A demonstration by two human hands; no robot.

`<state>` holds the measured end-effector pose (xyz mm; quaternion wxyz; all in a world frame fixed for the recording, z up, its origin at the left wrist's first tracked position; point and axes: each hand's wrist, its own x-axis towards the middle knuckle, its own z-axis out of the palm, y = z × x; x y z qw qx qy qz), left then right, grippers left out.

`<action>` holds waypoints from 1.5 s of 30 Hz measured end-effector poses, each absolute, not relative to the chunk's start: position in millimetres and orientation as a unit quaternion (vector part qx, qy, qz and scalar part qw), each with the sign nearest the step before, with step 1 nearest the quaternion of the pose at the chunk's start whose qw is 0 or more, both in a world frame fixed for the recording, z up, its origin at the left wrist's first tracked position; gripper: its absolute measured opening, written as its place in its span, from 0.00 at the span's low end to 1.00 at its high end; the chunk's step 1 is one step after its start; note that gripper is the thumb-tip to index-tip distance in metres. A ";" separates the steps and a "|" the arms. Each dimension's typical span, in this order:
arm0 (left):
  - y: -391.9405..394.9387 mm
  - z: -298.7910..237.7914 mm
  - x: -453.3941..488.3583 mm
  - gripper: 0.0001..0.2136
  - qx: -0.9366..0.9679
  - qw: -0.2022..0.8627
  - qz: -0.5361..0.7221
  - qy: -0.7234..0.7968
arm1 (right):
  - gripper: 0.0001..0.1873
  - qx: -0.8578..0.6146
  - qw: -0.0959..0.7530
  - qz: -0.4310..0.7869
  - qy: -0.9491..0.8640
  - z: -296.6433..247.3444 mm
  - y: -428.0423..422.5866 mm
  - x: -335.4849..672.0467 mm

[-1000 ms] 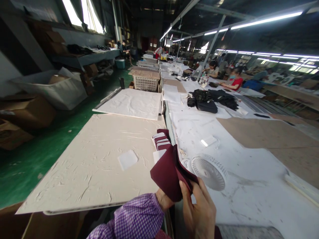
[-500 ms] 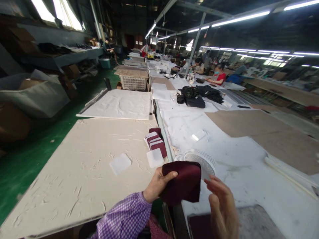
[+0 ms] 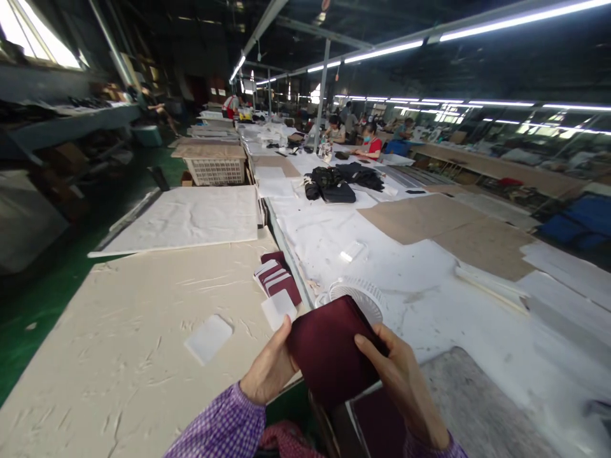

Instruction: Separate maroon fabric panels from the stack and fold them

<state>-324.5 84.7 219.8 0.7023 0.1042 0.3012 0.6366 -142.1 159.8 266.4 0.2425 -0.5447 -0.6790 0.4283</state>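
Observation:
Both hands hold a dark maroon fabric piece (image 3: 329,353) low in the middle of the view. My left hand (image 3: 270,372) grips its left edge, thumb on top. My right hand (image 3: 405,385) closes over its right side with fingers on the cloth. Just beyond it lies a row of maroon and white pieces (image 3: 277,280) on the cream table (image 3: 124,331). A white square patch (image 3: 209,338) lies alone on that table. A small white fan (image 3: 358,296) lies flat behind the fabric.
The white-covered long table (image 3: 429,299) runs to the right, with brown card sheets (image 3: 429,219) and a black fabric heap (image 3: 341,181) farther along. A grey pad (image 3: 477,407) sits under my right forearm. A plastic crate (image 3: 214,170) stands at the back. Other people work in the distance.
My view swung right. The maroon piece, earlier held by my left hand alone and folded, now lies flatter between both hands; my right hand came in and took hold of it.

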 end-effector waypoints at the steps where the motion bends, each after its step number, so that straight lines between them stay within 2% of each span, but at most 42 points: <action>1: 83.3 220.2 -321.5 0.22 0.080 0.714 0.643 0.265 | 0.16 -0.552 0.248 0.431 -0.669 265.7 160.5 -143.6; 4: 81.7 220.1 -308.6 0.18 0.076 0.705 0.657 0.256 | 0.16 -0.572 0.265 0.380 -0.677 259.8 156.9 -152.2; 7: 85.4 219.5 -297.7 0.15 0.124 0.637 0.672 0.356 | 0.16 -0.570 0.319 0.259 -0.711 250.3 148.7 -161.6; 9: 88.6 219.6 -296.5 0.13 0.152 0.590 0.681 0.406 | 0.16 -0.559 0.348 0.223 -0.719 245.7 146.2 -163.9; 11: 90.1 220.6 -300.3 0.14 0.164 0.582 0.684 0.408 | 0.17 -0.552 0.347 0.279 -0.705 245.0 148.6 -162.2; 15: 86.6 223.8 -311.4 0.17 0.148 0.620 0.673 0.376 | 0.20 -0.523 0.291 0.458 -0.657 251.1 159.7 -155.9; 18: 83.2 225.4 -314.4 0.15 0.117 0.626 0.667 0.386 | 0.20 -0.540 0.263 0.433 -0.672 253.2 161.9 -157.5; 22: 81.3 226.9 -314.1 0.16 0.075 0.631 0.666 0.391 | 0.21 -0.550 0.283 0.378 -0.689 251.7 157.7 -165.2; 27: 81.4 227.4 -317.1 0.16 0.074 0.615 0.673 0.404 | 0.14 -0.516 0.270 0.454 -0.674 252.9 157.0 -170.6; 30: 81.2 225.8 -318.3 0.15 0.100 0.605 0.681 0.400 | 0.19 -0.501 0.265 0.474 -0.674 254.5 157.6 -173.1; 37: 82.0 219.4 -317.2 0.15 0.130 0.595 0.682 0.405 | 0.19 -0.510 0.262 0.438 -0.692 253.9 155.0 -175.5; 41: 82.1 219.3 -318.2 0.14 0.100 0.608 0.683 0.392 | 0.17 -0.481 0.303 0.469 -0.676 257.3 152.3 -172.3; 45: 77.5 218.7 -321.5 0.15 0.070 0.634 0.675 0.372 | 0.23 -0.459 0.310 0.529 -0.643 267.7 147.1 -170.0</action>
